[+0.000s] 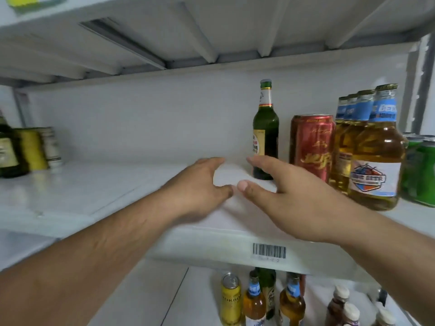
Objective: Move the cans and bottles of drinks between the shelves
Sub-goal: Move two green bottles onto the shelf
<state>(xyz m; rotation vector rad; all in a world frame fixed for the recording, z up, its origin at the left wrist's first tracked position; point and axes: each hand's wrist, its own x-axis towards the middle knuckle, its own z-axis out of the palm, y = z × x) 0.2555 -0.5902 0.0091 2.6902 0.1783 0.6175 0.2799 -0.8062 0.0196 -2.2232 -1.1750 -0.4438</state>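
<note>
A green beer bottle point(266, 128) stands upright at the back of the white middle shelf point(94, 191). Right of it is a red can point(312, 147), then a row of amber bottles with blue neck labels point(374, 158). My right hand point(284, 196) reaches over the shelf, fingers spread and relaxed, just in front of and left of the green bottle, holding nothing. My left hand point(200, 187) hovers beside it with relaxed fingers, empty; the two thumbs nearly meet.
Green cans point(421, 170) stand at the far right of the shelf. At the far left are a dark bottle point(8, 151), a yellow can point(31, 149) and a white can. On the lower shelf stand a yellow can point(231, 300), amber bottles point(292, 300) and small brown bottles point(339, 304).
</note>
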